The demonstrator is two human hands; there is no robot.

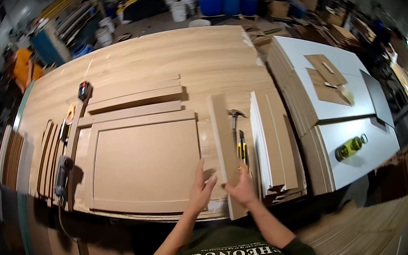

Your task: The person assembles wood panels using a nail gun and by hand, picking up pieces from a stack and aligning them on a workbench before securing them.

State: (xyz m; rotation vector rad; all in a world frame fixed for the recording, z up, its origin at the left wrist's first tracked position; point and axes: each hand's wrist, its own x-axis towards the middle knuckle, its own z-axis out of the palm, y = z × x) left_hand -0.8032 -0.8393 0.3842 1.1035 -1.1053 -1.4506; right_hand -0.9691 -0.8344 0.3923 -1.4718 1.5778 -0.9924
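Wooden strip (225,145) under both hands, left (200,189), right (242,189)

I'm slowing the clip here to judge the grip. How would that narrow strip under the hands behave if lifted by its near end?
The strip looks like flat, stiff board, so it would probably stay straight rather than droop. Being long and narrow, its far end would likely swing or dip. The right hand rests on its near end, the left hand beside it; its smooth face might slide easily.

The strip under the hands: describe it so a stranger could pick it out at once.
On the big wooden workbench, just right of the framed panel door, a long narrow board strip runs away from the person. Both the left hand and right hand rest on its near end.
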